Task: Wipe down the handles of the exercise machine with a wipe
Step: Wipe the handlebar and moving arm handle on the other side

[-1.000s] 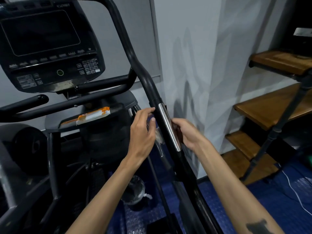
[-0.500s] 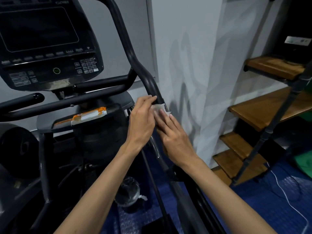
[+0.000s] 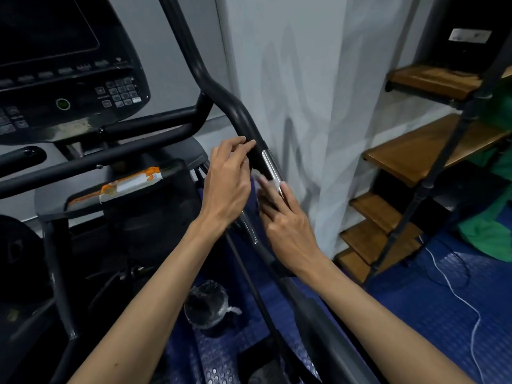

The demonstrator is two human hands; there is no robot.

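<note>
The exercise machine's black right handle [image 3: 238,112] curves down from the top centre, with a silver metal strip [image 3: 270,164] set into it. My left hand [image 3: 228,187] is on the handle's left side, its upper fingertips touching the black grip just above the strip. My right hand [image 3: 288,225] lies along the handle from below, fingers straight, pressing a pale, blurred wipe [image 3: 259,180] against the strip's lower part. Most of the wipe is hidden under the fingers.
The console [image 3: 69,79] and crossbars fill the upper left. An orange-and-white packet [image 3: 130,187] lies on the machine's ledge. A lined bin [image 3: 207,306] stands on the blue floor. Wooden shelves [image 3: 415,151] and a white cable [image 3: 457,289] are at the right, and a grey wall is close behind the handle.
My right hand has slid down the handle with the wipe, baring the top of the silver strip. My left hand stays at the grip, and the view has shifted right.
</note>
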